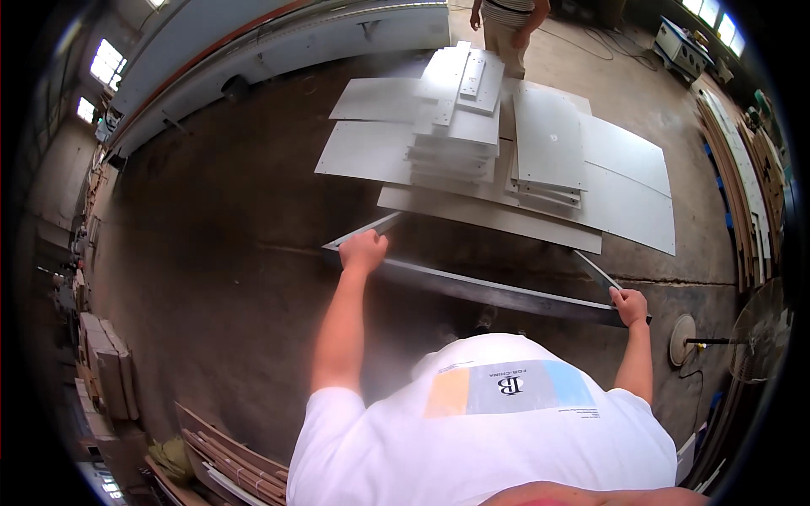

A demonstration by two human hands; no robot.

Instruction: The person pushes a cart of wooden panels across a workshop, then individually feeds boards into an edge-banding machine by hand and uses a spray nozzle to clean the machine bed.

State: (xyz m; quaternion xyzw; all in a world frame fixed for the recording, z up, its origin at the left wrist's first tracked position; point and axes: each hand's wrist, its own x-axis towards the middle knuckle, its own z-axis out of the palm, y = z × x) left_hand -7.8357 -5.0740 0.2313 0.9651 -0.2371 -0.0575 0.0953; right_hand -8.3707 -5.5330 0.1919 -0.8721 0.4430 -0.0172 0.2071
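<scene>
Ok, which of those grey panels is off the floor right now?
The long panel nearest the person, carried with left hand and right hand at its ends. The other panels lie in stacks on the floor.

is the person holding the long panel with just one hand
No, both hands grip it: the left hand holds one end of the long panel and the right hand holds the other end.

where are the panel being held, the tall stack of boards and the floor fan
held panel (472, 287), head view, middle of its near edge
stack of boards (456, 143), head view, upper boards
floor fan (759, 337), head view, wire guard
</scene>
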